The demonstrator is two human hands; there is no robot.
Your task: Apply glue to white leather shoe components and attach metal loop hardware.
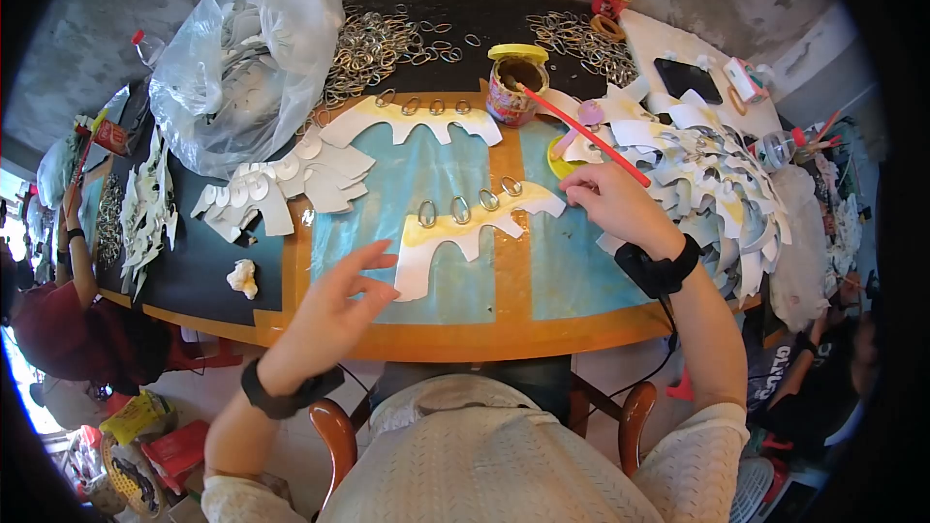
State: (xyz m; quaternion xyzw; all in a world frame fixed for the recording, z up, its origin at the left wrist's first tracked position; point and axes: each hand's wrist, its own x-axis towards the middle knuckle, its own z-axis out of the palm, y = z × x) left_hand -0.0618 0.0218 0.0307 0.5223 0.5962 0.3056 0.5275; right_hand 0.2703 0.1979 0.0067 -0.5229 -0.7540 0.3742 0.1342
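A white, scallop-edged cut-out piece [450, 237] lies before me, smeared with yellowish glue along its upper edge, where several metal oval rings [460, 205] sit. My left hand [339, 302] is open beside its left end, thumb close to the lower corner. At its right tip my right hand [620, 201] is closed, finger and thumb pinched at the edge. Farther off, a similar white piece [426, 121] carries several rings. A glue tin [515, 87] with a yellow lid stands behind, and a red stick [591, 138] leans out of it.
White cut-outs are heaped [707, 184] at the right and fanned in a stack [281, 184] at the left. Loose rings [373, 48] lie behind, near a clear plastic bag [242, 68]. A phone [688, 80] rests back right. A co-worker's arm [79, 252] shows far left.
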